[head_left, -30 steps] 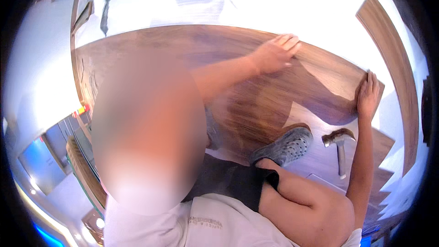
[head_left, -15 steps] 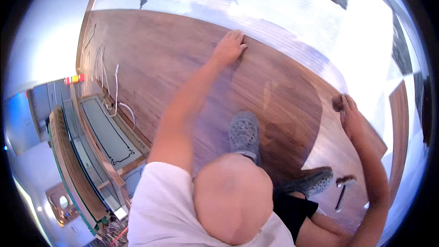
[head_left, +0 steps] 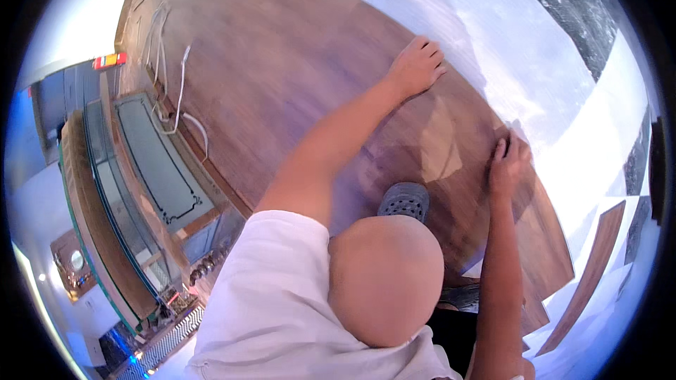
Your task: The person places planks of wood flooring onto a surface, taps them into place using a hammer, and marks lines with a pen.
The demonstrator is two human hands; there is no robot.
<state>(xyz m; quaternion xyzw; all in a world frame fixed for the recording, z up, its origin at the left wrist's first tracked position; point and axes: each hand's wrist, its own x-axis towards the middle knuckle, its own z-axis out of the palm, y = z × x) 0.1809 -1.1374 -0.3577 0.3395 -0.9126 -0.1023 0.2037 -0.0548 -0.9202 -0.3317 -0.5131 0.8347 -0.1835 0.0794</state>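
Observation:
My left hand [head_left: 419,67] rests on the brown wood-look floorboards [head_left: 282,63], its slightly bent fingers spread along their far edge. Farther right on that same edge is my right hand [head_left: 510,162], thumb and fingers apart and pressed down on the end of the outermost plank. Neither hand has anything lifted in it. Pale sheeting [head_left: 535,63] borders the boards just beyond my fingertips. Between my arms, a grey clog [head_left: 406,201] stands on the boards. My right forearm covers part of the floor near my knee.
A loose narrow plank [head_left: 588,278] lies on the sheeting at right. Glass-panelled furniture [head_left: 162,162] stands along the left, with a white cable [head_left: 182,84] beside it and a red-and-yellow item [head_left: 110,61] behind. A dark patterned surface [head_left: 563,7] shows at upper right.
My left hand has slid right along the board edge, and the right hand has come closer to it. The view has shifted, and the hammer near my knee is no longer visible.

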